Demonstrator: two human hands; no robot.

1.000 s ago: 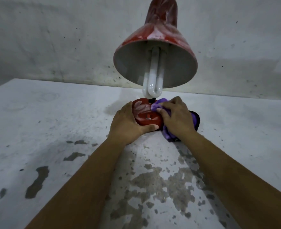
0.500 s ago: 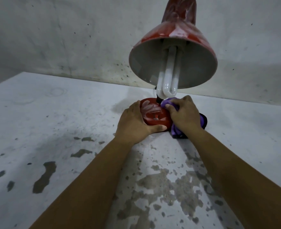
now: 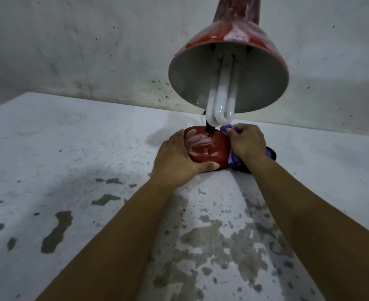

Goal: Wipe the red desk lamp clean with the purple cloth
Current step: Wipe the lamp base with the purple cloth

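A: What's hidden?
B: The lamp (image 3: 205, 148) neck is cut off above the shade; the cloth (image 3: 233, 158) lies mostly under the right hand (image 3: 245, 144), which grips it.
A: And the lamp?
B: Base on the counter (image 3: 70, 159), clasped by the left hand (image 3: 175, 159); shade opens toward the viewer.

We see a white table (image 3: 75, 148), its paint flaked in grey patches beneath our forearms. The lamp (image 3: 211, 148) base stands on it between our hands, the cloth (image 3: 233, 159) bunched under the right.

No readable text, label, brand or number shows anywhere.
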